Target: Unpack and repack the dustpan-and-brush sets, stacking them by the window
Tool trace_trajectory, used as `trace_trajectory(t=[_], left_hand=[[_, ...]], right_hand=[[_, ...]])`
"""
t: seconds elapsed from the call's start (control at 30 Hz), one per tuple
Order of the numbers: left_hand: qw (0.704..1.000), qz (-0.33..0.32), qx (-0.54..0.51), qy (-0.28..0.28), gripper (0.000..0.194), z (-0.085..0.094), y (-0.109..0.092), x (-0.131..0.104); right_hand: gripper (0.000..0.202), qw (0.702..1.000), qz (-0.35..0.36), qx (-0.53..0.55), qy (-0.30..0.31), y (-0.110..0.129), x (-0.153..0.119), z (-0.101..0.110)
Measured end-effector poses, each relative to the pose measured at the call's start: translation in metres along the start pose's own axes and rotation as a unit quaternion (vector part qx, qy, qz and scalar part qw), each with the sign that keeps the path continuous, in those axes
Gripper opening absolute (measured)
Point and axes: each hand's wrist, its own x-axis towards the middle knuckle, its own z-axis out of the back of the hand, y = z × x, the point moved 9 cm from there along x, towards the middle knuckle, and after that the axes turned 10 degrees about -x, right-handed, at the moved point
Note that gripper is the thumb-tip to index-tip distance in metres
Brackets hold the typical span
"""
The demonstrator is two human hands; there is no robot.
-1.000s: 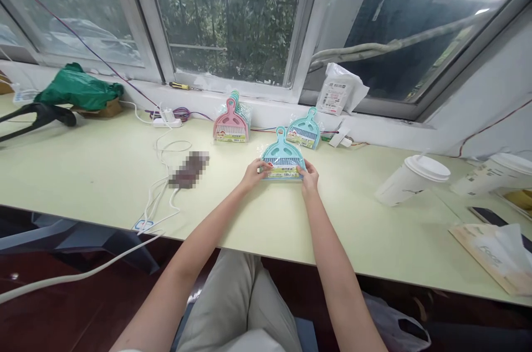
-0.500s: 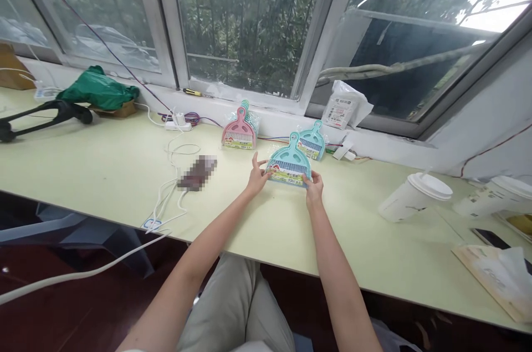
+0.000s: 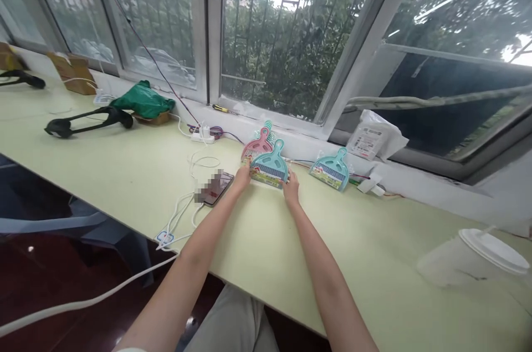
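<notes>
Between my two hands is a packaged teal dustpan-and-brush set, upright with its handle on top and a printed label along the bottom. My left hand grips its left edge, and my right hand grips the lower right edge. Right behind it stands a pink dustpan set, partly covered, with several teal handles showing at its back. Apart to the right, another teal dustpan set leans near the wall in clear wrapping.
A phone with white cables lies left of my arms. Farther left are a black frame-like stand and a green bag. A power strip sits by the wall. At the right stands a white lidded cup; a white packet rests on the sill.
Both hands have carried the teal dustpan set leftward, from in front of the other teal set to in front of the pink one. The camera view has turned left.
</notes>
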Motion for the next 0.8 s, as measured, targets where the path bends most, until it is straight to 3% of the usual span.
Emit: trace_trajectory(t=[0.2,0.33,0.47,0.67,0.8], left_hand=[[0.997,0.055,0.053,-0.010,0.050,0.008,0.048,0.036],[0.993,0.027,0.013,-0.112,0.047,0.017,0.060,0.067],[0.976,0.022,-0.071,-0.206,0.059,0.031,0.068,0.090],[0.950,-0.010,-0.239,-0.202,0.058,0.019,0.072,0.100],[0.955,-0.013,-0.224,-0.196,0.067,0.015,0.068,0.099]], right_hand=[[0.059,0.997,0.041,-0.059,-0.010,0.011,0.030,-0.059],[0.064,0.992,0.053,-0.113,-0.032,0.012,0.047,-0.079],[0.075,0.985,0.101,-0.136,0.002,0.017,0.059,-0.103],[0.076,0.984,0.113,-0.132,0.028,0.019,0.063,-0.110],[0.070,0.987,0.102,-0.115,0.036,0.022,0.061,-0.104]])
